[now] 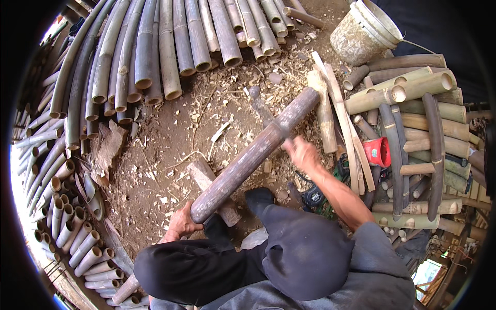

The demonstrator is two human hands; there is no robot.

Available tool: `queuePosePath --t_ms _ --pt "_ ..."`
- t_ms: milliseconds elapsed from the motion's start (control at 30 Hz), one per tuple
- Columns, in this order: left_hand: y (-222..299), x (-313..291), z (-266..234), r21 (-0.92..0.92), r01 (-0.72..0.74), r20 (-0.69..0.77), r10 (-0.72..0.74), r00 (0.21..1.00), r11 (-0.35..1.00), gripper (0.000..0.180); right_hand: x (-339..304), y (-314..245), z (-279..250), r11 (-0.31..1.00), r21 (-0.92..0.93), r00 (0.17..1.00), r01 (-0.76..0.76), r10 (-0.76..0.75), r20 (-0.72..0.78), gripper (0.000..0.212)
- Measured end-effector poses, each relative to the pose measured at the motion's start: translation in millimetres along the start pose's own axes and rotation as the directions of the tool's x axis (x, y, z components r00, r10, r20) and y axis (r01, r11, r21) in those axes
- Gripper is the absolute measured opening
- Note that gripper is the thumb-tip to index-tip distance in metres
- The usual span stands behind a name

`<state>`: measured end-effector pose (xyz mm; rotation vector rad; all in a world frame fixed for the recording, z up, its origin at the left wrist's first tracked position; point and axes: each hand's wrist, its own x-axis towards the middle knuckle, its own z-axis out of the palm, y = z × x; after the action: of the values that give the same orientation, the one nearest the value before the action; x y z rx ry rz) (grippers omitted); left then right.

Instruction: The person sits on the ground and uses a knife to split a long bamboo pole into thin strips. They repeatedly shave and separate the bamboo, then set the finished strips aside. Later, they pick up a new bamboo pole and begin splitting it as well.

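Observation:
A thick, dark brown pole [248, 163] with pale blotches slants from near left to far right in front of me. My left hand [183, 222] grips its near end, low by my left knee. Beneath the pole, a short wooden block [209, 183] lies crosswise on the ground. My right hand [305, 155] is closed round the handle end of a long-bladed knife [266, 109], somewhat blurred. Its blade crosses the pole's upper part and points to the far left. My fingers hide the handle.
Many cut bamboo poles [168, 51] lie at the far left, with shorter bamboo pieces [85, 245] stacked below. On the right are a bamboo rack [418, 134], a red container [377, 152] and long wood strips [346, 124]. A dirty white bucket [364, 33] stands behind. Chips litter the dirt floor.

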<state>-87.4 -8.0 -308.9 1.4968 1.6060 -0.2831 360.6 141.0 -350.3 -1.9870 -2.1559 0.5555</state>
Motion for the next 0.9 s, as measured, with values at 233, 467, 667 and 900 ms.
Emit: queuePosePath --t_ms 233,467,667,900 --pt "-25 37 -3 -0.213 -0.112 0.14 0.144 0.98 0.971 0.086 23 5 -5 0.933 0.126 0.936 -0.336 0.346 -0.067 0.061" --pt "18 -1 21 0.197 -0.124 -0.35 0.187 0.918 0.973 0.099 14 31 18 0.974 0.101 0.888 -0.201 0.225 -0.4 0.057" --pt "3 -12 21 0.13 -0.062 -0.322 0.101 0.941 0.99 0.082 -16 -10 10 0.984 -0.03 0.963 0.175 -0.177 -0.205 0.056" --pt "-4 -3 12 0.017 -0.025 -0.106 0.027 0.994 1.0 0.086 -18 -3 12 0.959 -0.031 0.959 0.282 -0.283 -0.028 0.059"
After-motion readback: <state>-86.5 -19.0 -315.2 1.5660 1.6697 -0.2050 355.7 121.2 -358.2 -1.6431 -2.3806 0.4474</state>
